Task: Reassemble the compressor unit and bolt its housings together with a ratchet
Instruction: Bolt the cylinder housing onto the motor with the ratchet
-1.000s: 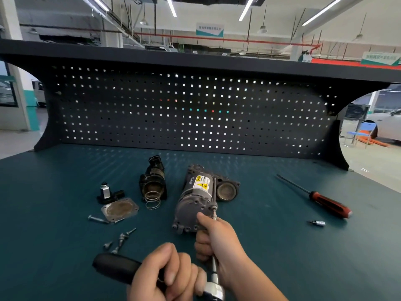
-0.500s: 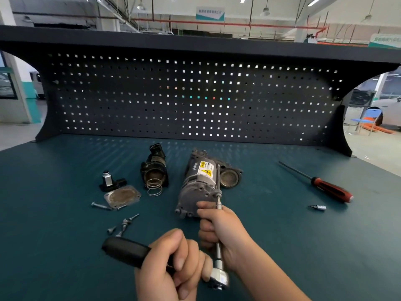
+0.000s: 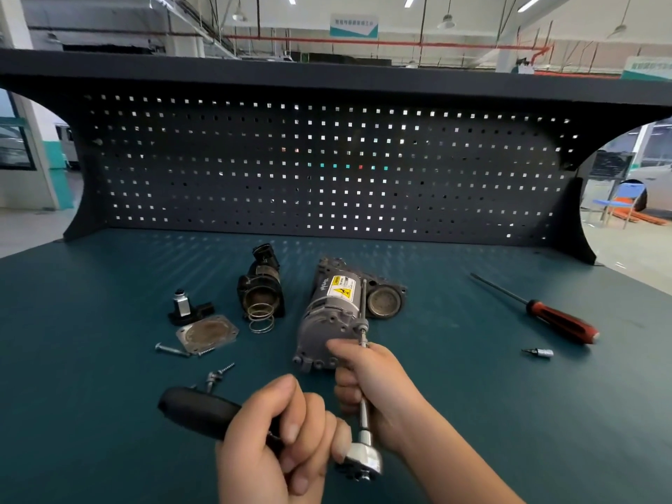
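Grey cast metal is taking the load here: the compressor unit (image 3: 327, 321) is lying on its side near the middle of the teal bench top (image 3: 472, 412), its yellow-labelled body pointing away from the person. The left hand (image 3: 276, 441) is wrapping its fingers round the black handle of the ratchet (image 3: 196, 412). The right hand (image 3: 371, 387) is curling round the extension bar (image 3: 363, 416), steadying it where its tip is meeting the head of a long bolt (image 3: 363, 300) running along the unit's flank. Both hands are clamped on the tool. Apart from the right thumb, which seems to be touching the casing, nothing is bracing the unit itself.

That is the main risk as I am judging it. The unit is sitting loose on a rounded side, so a hard pull on the handle could roll or skid it instead of turning the bolt. The extension is long and the handle is swinging low, so any tilt could walk the bit off the bolt head and round it, or start the thread crooked.

The sweep is also passing close to the loose screws (image 3: 218, 374) lying just beyond the handle, and a wide swing could scatter them. The black housing (image 3: 260, 292), its spring (image 3: 261, 318) and the cover plate (image 3: 207, 334) are lying apart to the left, not yet fitted — a knock from a sliding unit could send the spring rolling.
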A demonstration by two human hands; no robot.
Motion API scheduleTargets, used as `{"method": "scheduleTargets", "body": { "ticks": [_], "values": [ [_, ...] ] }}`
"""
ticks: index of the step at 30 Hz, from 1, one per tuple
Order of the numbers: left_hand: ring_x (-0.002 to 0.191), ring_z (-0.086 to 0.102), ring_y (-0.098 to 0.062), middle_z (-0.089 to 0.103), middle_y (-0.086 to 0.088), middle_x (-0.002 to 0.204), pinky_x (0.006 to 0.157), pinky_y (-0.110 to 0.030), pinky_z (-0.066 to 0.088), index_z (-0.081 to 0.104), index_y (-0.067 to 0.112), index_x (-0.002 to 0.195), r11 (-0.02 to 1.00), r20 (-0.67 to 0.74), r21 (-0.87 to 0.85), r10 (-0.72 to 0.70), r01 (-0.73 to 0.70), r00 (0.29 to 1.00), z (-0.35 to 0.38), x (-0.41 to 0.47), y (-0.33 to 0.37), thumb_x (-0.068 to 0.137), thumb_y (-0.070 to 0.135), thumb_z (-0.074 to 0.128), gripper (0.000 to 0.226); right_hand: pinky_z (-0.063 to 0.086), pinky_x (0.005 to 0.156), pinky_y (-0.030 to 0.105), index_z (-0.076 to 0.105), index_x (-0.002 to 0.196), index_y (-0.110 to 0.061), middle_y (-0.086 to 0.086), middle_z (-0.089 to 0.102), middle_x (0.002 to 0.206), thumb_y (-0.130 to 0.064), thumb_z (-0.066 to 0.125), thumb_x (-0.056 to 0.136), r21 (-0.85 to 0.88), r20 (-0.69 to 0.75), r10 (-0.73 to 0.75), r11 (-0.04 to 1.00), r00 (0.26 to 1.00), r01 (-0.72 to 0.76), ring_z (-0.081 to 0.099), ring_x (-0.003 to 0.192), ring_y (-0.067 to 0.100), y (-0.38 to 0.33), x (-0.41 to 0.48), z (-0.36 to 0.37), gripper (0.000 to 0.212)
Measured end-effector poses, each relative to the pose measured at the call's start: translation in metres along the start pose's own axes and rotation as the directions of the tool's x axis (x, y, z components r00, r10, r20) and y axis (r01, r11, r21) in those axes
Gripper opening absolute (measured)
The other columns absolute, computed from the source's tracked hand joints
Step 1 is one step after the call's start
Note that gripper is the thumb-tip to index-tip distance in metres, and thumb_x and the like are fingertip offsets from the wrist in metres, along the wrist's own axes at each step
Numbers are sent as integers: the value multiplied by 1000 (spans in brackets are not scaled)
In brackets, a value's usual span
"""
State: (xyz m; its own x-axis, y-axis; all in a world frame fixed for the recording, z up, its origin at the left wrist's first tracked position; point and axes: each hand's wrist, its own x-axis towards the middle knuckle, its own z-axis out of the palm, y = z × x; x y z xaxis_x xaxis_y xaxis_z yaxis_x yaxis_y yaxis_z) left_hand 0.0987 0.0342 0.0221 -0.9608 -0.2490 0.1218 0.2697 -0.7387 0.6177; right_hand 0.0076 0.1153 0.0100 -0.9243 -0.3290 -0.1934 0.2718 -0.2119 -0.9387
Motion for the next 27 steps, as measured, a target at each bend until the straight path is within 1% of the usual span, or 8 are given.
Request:
{"method": "scheduleTargets", "body": {
  "ticks": [5, 7, 11, 15, 17, 20, 22, 27],
  "values": [
    [29, 5, -8, 22, 7, 28, 34, -20, 36, 37, 15, 32, 1000, 19, -9, -22, 22, 1000, 3, 0, 2, 19, 29, 87, 54, 31, 39, 19, 62, 97, -11, 0, 42, 44, -58, 57, 60, -72, 193, 88, 995, 977, -75, 37, 37, 10, -1, 0, -24, 60],
    [24, 13, -3, 22, 6, 28, 33, -20, 35, 36, 15, 33, 1000, 14, -12, -19, 20, 1000, 2, 0, 3, 18, 29, 87, 54, 35, 44, 20, 64, 94, -12, -2, 51, 51, -56, 61, 57, -245, 107, 37, 969, 994, -10, 46, 42, 10, -1, 0, -35, 58],
    [24, 13, -2, 21, 4, 27, 32, -22, 35, 37, 15, 33, 1000, 22, -3, -11, 11, 1000, -2, 2, 3, 19, 30, 86, 54, 45, 60, 13, 58, 102, -26, -8, 65, 86, -21, 74, 73, -385, -52, -445, 835, 894, 393, 62, 70, 4, 6, 3, -45, 34],
    [31, 3, -11, 21, 6, 27, 33, -19, 35, 38, 18, 33, 999, 34, 34, 1, -2, 999, -1, 2, 7, 23, 32, 85, 51, 45, 72, 10, 57, 101, -35, -12, 61, 109, -3, 55, 87, -322, -84, -528, 817, 845, 478, 60, 91, -4, 11, 10, -49, 35],
    [32, 2, -12, 21, 7, 28, 34, -18, 35, 37, 18, 33, 999, 35, 41, 2, -3, 999, -2, 3, 8, 24, 33, 84, 50, 40, 85, 9, 54, 109, -37, -11, 53, 126, 8, 45, 86, -461, -89, -567, 752, 819, 471, 52, 113, 2, 12, 14, -53, 51],
    [32, 2, -12, 21, 8, 28, 34, -17, 34, 37, 19, 33, 999, 23, 51, 6, -8, 1000, -1, 3, 9, 27, 33, 81, 46, 14, 99, -3, 23, 137, -40, -21, 14, 147, 0, 58, 82, -728, 115, -590, 497, 799, 472, 13, 140, 0, 17, 21, -51, 77],
    [32, 1, -13, 20, 8, 28, 33, -18, 33, 37, 19, 34, 998, 11, 57, 9, -9, 1000, 1, 3, 9, 34, 31, 75, 40, 4, 100, -3, 4, 131, -51, -27, 0, 146, -18, 72, 78, -754, 229, -589, 397, 775, 524, 1, 138, -7, 22, 27, -42, 92],
    [34, -1, -13, 17, 6, 28, 31, -19, 32, 35, 17, 34, 999, 2, 39, 6, -6, 1000, 3, 1, 11, 46, 26, 61, 30, 24, 104, 12, 20, 142, -38, -15, 28, 148, -30, 81, 70, -714, 157, -647, 448, 746, 538, 28, 135, 2, 19, 46, -35, 95]
  ]
}}
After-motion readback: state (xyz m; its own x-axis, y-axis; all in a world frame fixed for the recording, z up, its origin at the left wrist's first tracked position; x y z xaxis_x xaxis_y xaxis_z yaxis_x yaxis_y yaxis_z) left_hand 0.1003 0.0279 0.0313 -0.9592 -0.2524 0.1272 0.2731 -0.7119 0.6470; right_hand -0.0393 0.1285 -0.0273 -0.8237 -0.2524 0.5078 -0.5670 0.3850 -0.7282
